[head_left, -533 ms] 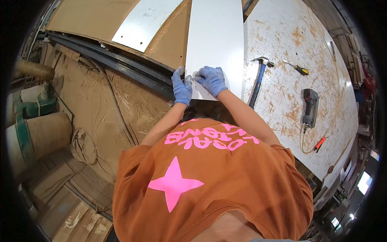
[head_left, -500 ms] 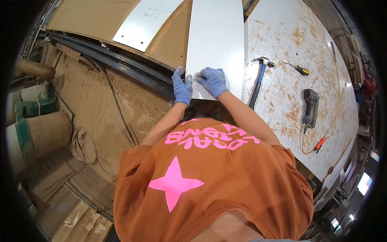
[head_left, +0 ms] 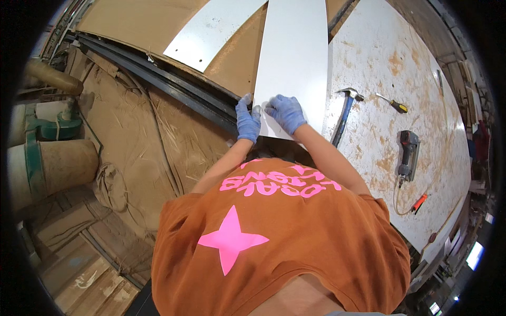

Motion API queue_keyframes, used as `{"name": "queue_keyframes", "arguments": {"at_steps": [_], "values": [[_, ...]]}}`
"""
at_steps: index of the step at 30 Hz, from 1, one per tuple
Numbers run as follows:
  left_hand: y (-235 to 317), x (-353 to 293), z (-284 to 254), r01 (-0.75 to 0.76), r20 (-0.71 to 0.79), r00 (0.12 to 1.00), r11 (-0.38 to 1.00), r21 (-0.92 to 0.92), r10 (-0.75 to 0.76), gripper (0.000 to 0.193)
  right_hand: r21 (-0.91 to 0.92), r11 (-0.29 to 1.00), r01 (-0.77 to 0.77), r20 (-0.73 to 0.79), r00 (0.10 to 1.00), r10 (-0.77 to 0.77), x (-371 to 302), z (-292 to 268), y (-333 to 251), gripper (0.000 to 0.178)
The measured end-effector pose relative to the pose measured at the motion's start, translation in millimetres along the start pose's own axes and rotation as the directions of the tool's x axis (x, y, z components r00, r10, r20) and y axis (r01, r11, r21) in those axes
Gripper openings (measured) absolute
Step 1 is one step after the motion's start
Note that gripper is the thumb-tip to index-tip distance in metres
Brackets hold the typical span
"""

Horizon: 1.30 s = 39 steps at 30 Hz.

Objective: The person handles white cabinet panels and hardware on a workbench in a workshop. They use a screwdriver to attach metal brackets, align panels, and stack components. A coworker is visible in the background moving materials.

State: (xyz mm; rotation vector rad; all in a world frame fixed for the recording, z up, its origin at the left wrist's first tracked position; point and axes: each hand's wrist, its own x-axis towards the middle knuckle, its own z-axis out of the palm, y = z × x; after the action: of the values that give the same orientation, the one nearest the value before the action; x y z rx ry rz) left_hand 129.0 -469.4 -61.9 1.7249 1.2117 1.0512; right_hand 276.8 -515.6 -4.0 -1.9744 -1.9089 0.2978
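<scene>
A long white panel (head_left: 295,58) stretches away from me, its near end close to my body. My left hand (head_left: 248,121), in a blue glove, is at the panel's left edge near that end, thumb and fingers apart; whether it presses on the edge I cannot make out. Over the panel's near left part, my right hand (head_left: 288,114), also gloved in blue, has its fingers bent and drawn together toward the left hand. Anything between those fingertips is too small or hidden to name.
On the sawdust-strewn white worktop (head_left: 369,68) to the right lie a hammer (head_left: 345,113), a screwdriver (head_left: 392,103), an air nailer (head_left: 407,155) with a hose and a red-handled tool (head_left: 420,203). Another white panel (head_left: 205,34) with holes lies left. Dark metal rails (head_left: 158,79) and green-banded machinery (head_left: 50,168) stand left.
The whole view has shifted slightly, so everything sits a bit further right and lower. My right hand's fingers have moved slightly over the panel; the left hand stays by the edge.
</scene>
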Motion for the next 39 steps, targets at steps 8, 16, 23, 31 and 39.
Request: {"name": "queue_keyframes", "arguments": {"at_steps": [8, 16, 23, 31, 39], "values": [[2.0, -2.9, -1.0, -0.036, -0.012, 0.999, 0.998, 0.054, 0.037, 0.046, -0.009, 0.995, 0.095, -0.073, 0.993, -0.096, -3.2, 0.9, 2.5, 0.019], [-1.0, -4.3, 0.2, -0.031, -0.03, 0.999, 0.996, 0.079, 0.034, 0.044, -0.026, 0.999, 0.021, -0.181, 0.983, -0.025, -16.8, 18.2, -2.8, 0.014], [14.8, -4.7, -5.0, 0.065, -0.048, 0.997, 0.998, -0.008, -0.066, 0.046, 0.013, 0.999, 0.047, -0.03, 0.998, -0.047, 3.7, -1.2, -6.5, 0.014], [21.4, -6.8, -9.2, 0.116, -0.055, 0.991, 0.992, -0.045, -0.119, 0.046, 0.065, 0.992, 0.11, -0.177, 0.979, -0.097, -10.6, 3.7, -11.9, 0.012], [27.8, -5.1, -14.3, 0.17, -0.022, 0.985, 0.982, -0.076, -0.172, 0.042, 0.029, 0.998, 0.052, -0.145, 0.988, -0.047, -7.4, 3.3, -16.0, 0.01]]}}
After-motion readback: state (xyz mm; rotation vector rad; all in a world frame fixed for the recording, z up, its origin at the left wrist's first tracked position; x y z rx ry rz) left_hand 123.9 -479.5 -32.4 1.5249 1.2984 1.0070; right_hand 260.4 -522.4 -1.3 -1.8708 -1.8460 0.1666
